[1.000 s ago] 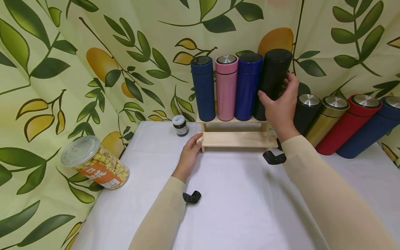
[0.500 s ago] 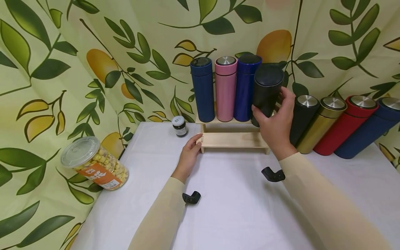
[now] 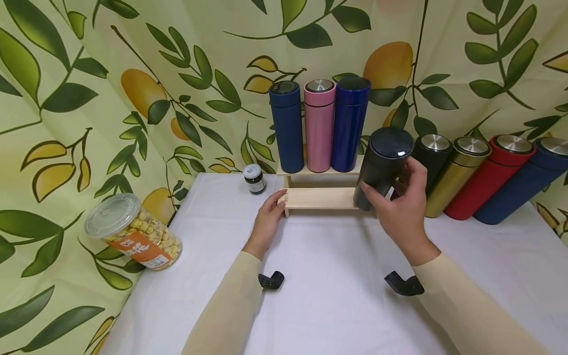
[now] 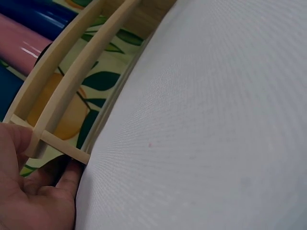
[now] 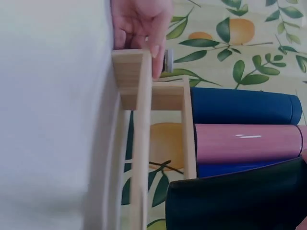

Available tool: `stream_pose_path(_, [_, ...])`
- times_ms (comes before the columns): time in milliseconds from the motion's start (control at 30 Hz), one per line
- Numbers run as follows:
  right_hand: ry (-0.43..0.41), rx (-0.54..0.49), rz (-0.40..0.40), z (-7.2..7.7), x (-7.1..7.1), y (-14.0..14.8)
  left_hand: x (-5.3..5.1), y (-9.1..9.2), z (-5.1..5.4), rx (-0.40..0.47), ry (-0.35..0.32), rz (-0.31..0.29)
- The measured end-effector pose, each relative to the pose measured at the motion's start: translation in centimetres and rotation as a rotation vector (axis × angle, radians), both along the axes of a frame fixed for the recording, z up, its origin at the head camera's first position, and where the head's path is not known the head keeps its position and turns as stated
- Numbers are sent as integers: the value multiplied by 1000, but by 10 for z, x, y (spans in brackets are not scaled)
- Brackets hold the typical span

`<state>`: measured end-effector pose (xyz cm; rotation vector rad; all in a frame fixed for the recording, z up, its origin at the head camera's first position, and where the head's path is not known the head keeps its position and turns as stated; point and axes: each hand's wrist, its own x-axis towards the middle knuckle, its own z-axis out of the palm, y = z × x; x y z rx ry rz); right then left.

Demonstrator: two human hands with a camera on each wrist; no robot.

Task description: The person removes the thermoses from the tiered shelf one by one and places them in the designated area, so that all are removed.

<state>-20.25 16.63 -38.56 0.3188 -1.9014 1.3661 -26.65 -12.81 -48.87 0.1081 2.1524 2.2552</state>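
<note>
The black bottle (image 3: 377, 170), clamped at 11 o'clock of the nearer right grip (image 3: 402, 213), tilts its long axis toward 1 o'clock near the 3-o'clock end of the rack (image 3: 321, 198), the left grip (image 3: 266, 219) pinching the 9-o'clock end.

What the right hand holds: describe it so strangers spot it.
On the white table, find the pale stepped wooden rack. At its right end, the right hand holds a black cylindrical bottle. Its black lid distinguishes it from the silver-lidded black bottle right of it.

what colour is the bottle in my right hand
The bottle in your right hand is black, lid included, and shows best in the head view.
</note>
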Motion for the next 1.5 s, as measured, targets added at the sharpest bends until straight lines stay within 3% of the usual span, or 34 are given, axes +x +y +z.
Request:
stream_pose_path(200, [-43,-27,10,-14,17,20,0,-1,0,-21,1,-6])
stream_pose_path(433, [-121,-56,-62,-21,33,42,1,-1,1,-21,-1,1])
stream_pose_path(700, [-179,-100,-123,-23,41,59,2,-1,1,-14,-1,6])
stream_pose_path(1500, [-267,-99,-203,-50,30,81,3,0,3,-24,-2,-3])
